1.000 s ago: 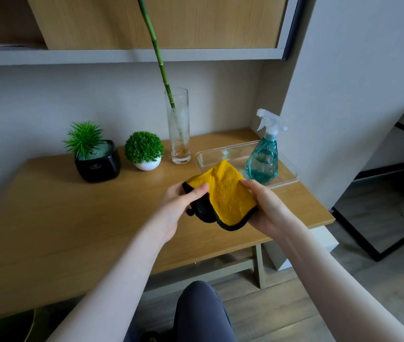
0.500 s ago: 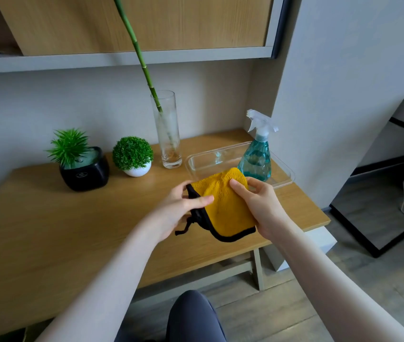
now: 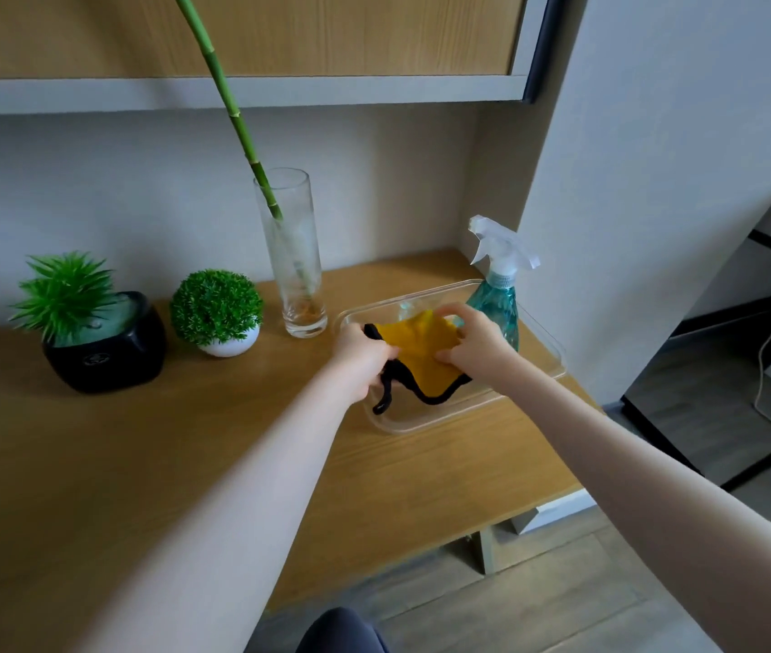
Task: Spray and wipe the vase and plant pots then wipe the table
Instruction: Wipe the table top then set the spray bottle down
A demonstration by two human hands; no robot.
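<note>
Both hands grip one yellow cloth over the clear tray.

Left hand (image 3: 361, 358) has fingers curled, pinching the black-trimmed left edge of the cloth (image 3: 421, 353); right hand (image 3: 478, 344) has fingers bent, pinching its right side. Cloth is bunched, low inside the single tray (image 3: 548, 369) on the worktop (image 3: 138, 464). One teal spray bottle (image 3: 496, 294) stands in the tray's far corner, just behind the right hand. One glass vase (image 3: 294, 256) with one green stalk (image 3: 228, 96) just left of tray. Two plant pots: white pot (image 3: 228, 346), black pot (image 3: 105, 355), further left.
</note>
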